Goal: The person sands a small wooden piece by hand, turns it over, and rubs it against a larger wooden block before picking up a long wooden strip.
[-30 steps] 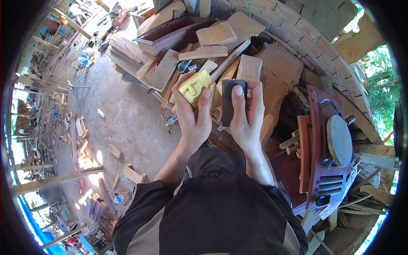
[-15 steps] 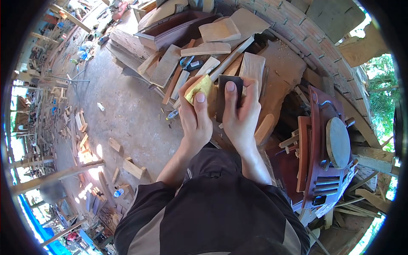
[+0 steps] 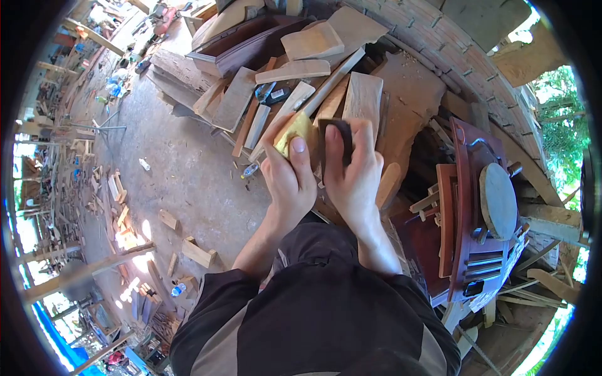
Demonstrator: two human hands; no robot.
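Observation:
My left hand (image 3: 291, 166) is closed around a small yellow lump (image 3: 293, 131) with an uneven, dented surface, its thumb lying along the near side. My right hand (image 3: 354, 163) pinches a dark piece of sandpaper (image 3: 344, 133), folded and bent under the thumb. Both hands are held side by side in front of my body, over the wood pile, with the yellow lump and the sandpaper close together. My fingers hide the undersides of both.
Beyond my hands lie wooden boards (image 3: 364, 100), with a black-and-blue tool (image 3: 276, 95) among them. A dark red wooden furniture piece (image 3: 461, 207) stands at the right, a round wooden disc (image 3: 498, 202) against it. Wood offcuts (image 3: 199, 252) dot the concrete floor (image 3: 207, 188) at left.
My right hand has tilted the sandpaper, which now shows shorter and more bent. The left hand has turned the yellow lump slightly. The whole view has shifted a little.

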